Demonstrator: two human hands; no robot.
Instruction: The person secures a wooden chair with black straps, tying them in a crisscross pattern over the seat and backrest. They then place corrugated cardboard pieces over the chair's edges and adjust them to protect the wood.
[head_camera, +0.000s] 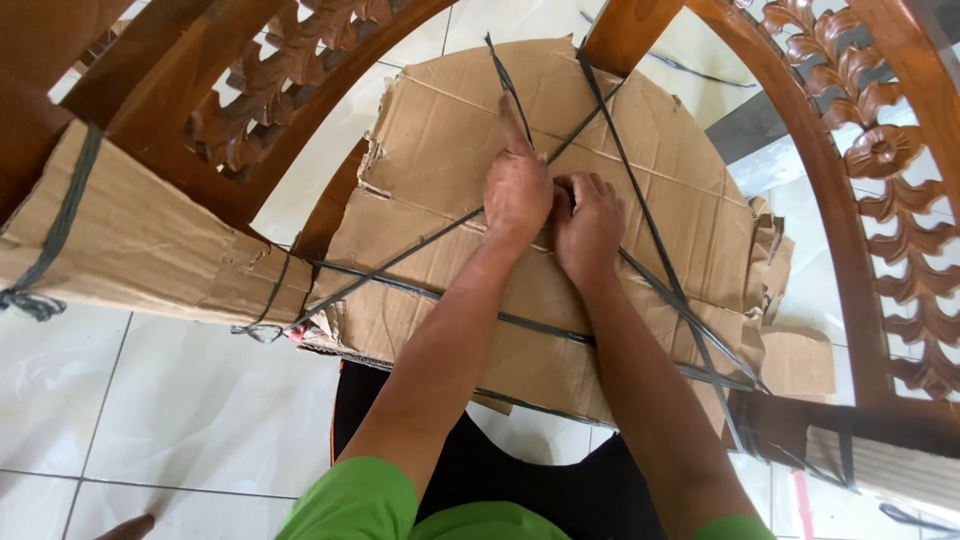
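At the centre of the frame, the left hand (516, 188) lies flat on the cardboard wrapping (440, 120) that covers a chair seat, its forefinger stretched along a black plastic strap (509, 82). Just beside it and touching, the right hand (586, 225) has its grip curled tight where the straps cross, though whether it pinches one cannot be told. Carved wooden chair frames (880, 150) rise in the upper left and right, over a white tiled floor (150, 420).

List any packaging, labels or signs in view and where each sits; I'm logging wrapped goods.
Cardboard seat wrap: centre, under both hands, brown, crossed by dark straps.
Cardboard arm wrap: left, brown, tied with dark strap.
Labels, signs, screens: none visible.
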